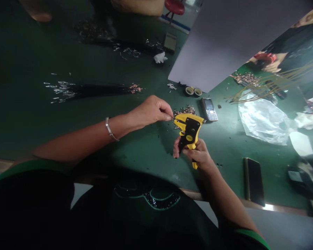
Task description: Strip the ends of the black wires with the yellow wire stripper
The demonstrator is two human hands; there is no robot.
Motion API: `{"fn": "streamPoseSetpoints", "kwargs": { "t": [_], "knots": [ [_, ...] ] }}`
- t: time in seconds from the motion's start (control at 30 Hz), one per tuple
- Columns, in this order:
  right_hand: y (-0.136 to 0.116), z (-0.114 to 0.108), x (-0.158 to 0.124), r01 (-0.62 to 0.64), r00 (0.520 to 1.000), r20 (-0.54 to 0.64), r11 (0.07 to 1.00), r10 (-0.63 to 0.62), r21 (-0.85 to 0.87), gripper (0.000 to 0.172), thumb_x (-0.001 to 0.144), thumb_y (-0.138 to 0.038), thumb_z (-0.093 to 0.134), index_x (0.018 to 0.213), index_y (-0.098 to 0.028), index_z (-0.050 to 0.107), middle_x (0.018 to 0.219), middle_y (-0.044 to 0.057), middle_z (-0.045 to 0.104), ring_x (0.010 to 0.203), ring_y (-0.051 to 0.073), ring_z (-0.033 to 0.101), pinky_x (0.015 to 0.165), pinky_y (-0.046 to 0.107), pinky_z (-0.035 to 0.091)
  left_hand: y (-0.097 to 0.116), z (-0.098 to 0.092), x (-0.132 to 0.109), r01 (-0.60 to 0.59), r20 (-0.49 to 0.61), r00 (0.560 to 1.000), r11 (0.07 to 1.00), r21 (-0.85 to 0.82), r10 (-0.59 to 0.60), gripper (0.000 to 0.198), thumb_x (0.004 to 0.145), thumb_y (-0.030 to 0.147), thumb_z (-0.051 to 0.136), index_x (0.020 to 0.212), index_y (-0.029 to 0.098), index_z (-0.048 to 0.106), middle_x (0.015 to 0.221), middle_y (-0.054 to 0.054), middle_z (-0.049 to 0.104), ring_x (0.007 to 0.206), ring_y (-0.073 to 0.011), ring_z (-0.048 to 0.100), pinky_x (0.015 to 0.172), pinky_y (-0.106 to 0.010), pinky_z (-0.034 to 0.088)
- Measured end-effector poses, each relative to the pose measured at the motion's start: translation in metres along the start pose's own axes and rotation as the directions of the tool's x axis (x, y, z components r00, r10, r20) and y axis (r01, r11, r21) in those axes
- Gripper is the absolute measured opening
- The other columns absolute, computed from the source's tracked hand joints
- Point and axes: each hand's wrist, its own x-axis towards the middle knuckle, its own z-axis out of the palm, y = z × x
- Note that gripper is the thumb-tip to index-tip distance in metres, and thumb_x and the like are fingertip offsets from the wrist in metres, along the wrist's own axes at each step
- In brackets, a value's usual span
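My right hand is wrapped round the handles of a yellow and black wire stripper, whose jaws face left. Thumb and fingertips of my left hand pinch a thin dark wire at the mouth of those jaws. Most of the wire is hidden by the fingers. Just behind the stripper lies a heap of small wire pieces. A bundle of black wires is spread on the green table beyond my left forearm, with silvery terminals at its left end and coppery tips at its right.
Two tape rolls and a keypad phone sit behind the stripper. A grey panel rises at the back. Rightward are a clear plastic bag, yellowish wires, a smartphone and another person's hand with a red tool.
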Motion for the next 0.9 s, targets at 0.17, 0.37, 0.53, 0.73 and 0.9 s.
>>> {"fn": "streamPoseSetpoints", "kwargs": {
  "t": [0.17,0.37,0.53,0.73,0.9],
  "knots": [
    [0.001,0.002,-0.002,-0.009,1.0,-0.007,1.0,0.009,-0.005,0.025,0.078,-0.029,0.075,0.095,-0.015,0.064,0.069,0.004,0.063,0.055,0.018,0.059,0.054,0.035,0.051,-0.002,-0.001,0.001,-0.013,0.019,1.0,1.0,0.003,0.013,0.009,0.064,0.008,0.068,0.068,0.014,0.074,0.061,0.001,0.065,0.06,-0.0087,0.055,0.062,-0.024,0.043],
    [0.003,0.004,-0.003,-0.019,0.999,-0.037,1.0,0.018,-0.003,0.02,0.077,-0.028,0.075,0.091,-0.016,0.065,0.066,0.002,0.062,0.051,0.016,0.056,0.049,0.032,0.05,-0.005,-0.001,0.002,-0.028,0.04,0.999,1.0,-0.005,0.028,0.009,0.064,0.009,0.068,0.069,0.014,0.074,0.063,0.0,0.066,0.061,-0.0082,0.055,0.063,-0.024,0.043],
    [0.009,0.009,-0.003,-0.026,0.997,-0.075,0.999,0.028,0.03,0.02,0.076,-0.025,0.075,0.09,-0.015,0.064,0.064,0.001,0.06,0.049,0.014,0.054,0.048,0.031,0.049,-0.009,-0.002,0.003,-0.022,0.039,0.999,0.999,0.024,0.021,0.009,0.065,0.01,0.068,0.07,0.014,0.074,0.064,-0.001,0.066,0.062,-0.0085,0.055,0.063,-0.024,0.043],
    [0.015,0.012,-0.001,-0.064,0.988,-0.136,0.998,0.068,0.027,0.018,0.074,-0.02,0.074,0.087,-0.015,0.063,0.063,0.0,0.058,0.047,0.013,0.052,0.046,0.03,0.048,-0.015,-0.002,0.008,-0.02,0.049,0.999,0.999,0.031,0.018,0.01,0.064,0.009,0.067,0.067,0.015,0.074,0.063,0.0,0.065,0.061,-0.0091,0.054,0.063,-0.025,0.042],
    [0.017,0.011,-0.001,-0.057,0.988,-0.143,0.998,0.057,0.007,0.018,0.071,-0.018,0.073,0.086,-0.015,0.062,0.061,-0.001,0.059,0.045,0.013,0.052,0.044,0.03,0.049,-0.016,-0.003,0.011,-0.009,0.057,0.998,1.0,0.013,0.008,0.009,0.063,0.009,0.068,0.066,0.015,0.074,0.061,0.0,0.064,0.059,-0.0087,0.052,0.061,-0.025,0.04]
  ]
}}
